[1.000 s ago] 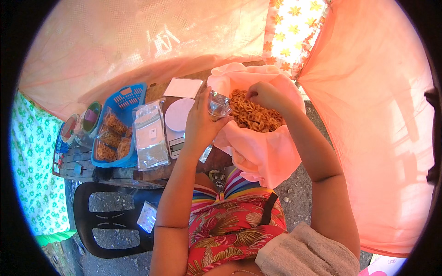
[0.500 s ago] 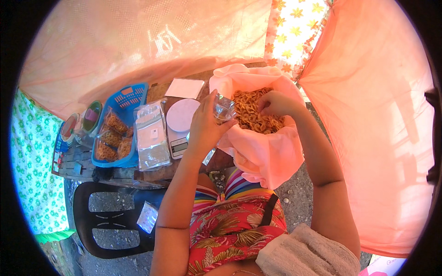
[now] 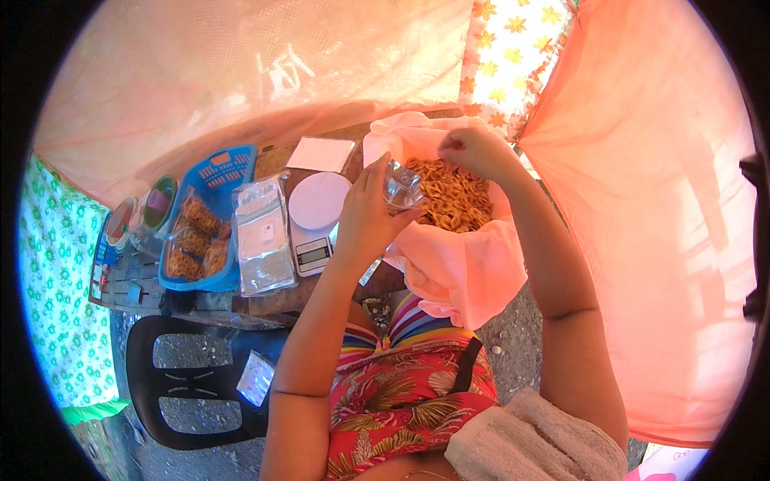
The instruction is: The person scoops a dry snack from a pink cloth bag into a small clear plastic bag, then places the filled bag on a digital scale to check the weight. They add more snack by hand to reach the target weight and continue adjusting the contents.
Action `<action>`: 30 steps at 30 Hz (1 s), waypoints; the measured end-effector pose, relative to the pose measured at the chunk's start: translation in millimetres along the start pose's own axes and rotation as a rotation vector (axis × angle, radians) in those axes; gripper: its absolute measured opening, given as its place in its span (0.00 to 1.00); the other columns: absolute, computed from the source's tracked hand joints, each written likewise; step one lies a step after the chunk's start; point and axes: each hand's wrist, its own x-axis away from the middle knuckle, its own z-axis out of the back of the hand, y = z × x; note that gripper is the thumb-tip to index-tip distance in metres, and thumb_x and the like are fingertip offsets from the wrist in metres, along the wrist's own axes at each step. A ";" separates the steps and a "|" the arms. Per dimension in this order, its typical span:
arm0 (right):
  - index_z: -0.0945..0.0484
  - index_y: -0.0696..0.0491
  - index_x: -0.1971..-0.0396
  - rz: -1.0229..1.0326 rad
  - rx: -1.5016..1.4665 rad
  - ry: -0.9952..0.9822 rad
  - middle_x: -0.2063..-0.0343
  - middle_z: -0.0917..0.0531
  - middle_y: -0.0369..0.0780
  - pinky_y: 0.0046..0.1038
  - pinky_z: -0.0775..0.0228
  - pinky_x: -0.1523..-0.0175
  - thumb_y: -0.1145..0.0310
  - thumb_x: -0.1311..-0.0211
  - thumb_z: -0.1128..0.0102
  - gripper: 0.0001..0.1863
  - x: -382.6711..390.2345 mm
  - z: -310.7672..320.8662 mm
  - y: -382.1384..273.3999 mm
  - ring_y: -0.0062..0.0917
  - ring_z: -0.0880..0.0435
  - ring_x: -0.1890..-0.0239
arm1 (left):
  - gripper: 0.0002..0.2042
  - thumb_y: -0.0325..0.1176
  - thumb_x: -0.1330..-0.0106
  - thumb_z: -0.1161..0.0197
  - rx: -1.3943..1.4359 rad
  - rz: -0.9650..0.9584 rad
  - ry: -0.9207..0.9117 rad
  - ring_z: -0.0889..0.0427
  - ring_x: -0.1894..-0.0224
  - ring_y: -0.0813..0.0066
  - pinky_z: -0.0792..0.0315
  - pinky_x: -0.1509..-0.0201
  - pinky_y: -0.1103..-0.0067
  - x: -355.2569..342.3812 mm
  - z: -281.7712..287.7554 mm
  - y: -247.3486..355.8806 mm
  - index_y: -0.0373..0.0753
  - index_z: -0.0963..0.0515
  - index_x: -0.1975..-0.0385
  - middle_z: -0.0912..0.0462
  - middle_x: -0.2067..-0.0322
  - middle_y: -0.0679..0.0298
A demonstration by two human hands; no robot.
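My left hand [image 3: 367, 210] is wrapped round a shiny clear plastic pouch [image 3: 403, 187], its mouth at the left rim of a pink-lined container [image 3: 465, 276]. Curled golden-brown snack chips [image 3: 455, 207] fill the container's lower part. Above the far side of the chips, my right hand [image 3: 477, 152] is closed with bent fingers and thumb together. Whatever may be between those fingertips is hidden. The right hand is clear of the chip heap and a short way to the right of the pouch.
A kitchen scale [image 3: 313, 255] with a round plate stands left of my left forearm. Beside it lie stacked clear pouches [image 3: 265, 256], then a blue basket [image 3: 245, 168] holding filled snack bags [image 3: 191, 240]. A white flat packet [image 3: 321, 154] lies behind the scale. A black chair [image 3: 143, 385] is nearer me.
My right hand has lifted out of the chips and shifted up and slightly left. My left hand has moved slightly right with the pouch.
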 end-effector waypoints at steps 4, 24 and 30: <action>0.21 0.55 0.51 0.287 0.147 0.174 0.61 0.16 0.44 0.30 0.27 0.47 0.60 0.48 0.31 0.25 -1.2 -24.8 42.6 0.32 0.18 0.54 | 0.42 0.35 0.51 0.23 0.018 0.043 -0.020 0.28 0.42 0.46 0.31 0.42 0.60 1.5 4.8 -1.1 0.33 0.40 0.36 0.29 0.44 0.45; 0.16 0.51 0.58 0.037 -0.077 -0.300 0.66 0.15 0.35 0.25 0.27 0.61 0.66 0.47 0.31 0.15 -51.7 -12.5 28.5 0.19 0.19 0.65 | 0.44 0.35 0.52 0.22 0.054 0.116 0.002 0.31 0.37 0.47 0.33 0.37 0.62 1.5 13.0 -13.1 0.35 0.41 0.35 0.32 0.39 0.46; 0.16 0.55 0.64 0.227 -0.135 0.075 0.69 0.14 0.38 0.27 0.26 0.58 0.67 0.48 0.32 0.12 -77.6 -71.5 62.8 0.24 0.17 0.65 | 0.45 0.35 0.52 0.22 0.033 0.108 0.002 0.32 0.36 0.48 0.33 0.36 0.63 -0.6 15.3 -10.0 0.37 0.41 0.33 0.33 0.38 0.47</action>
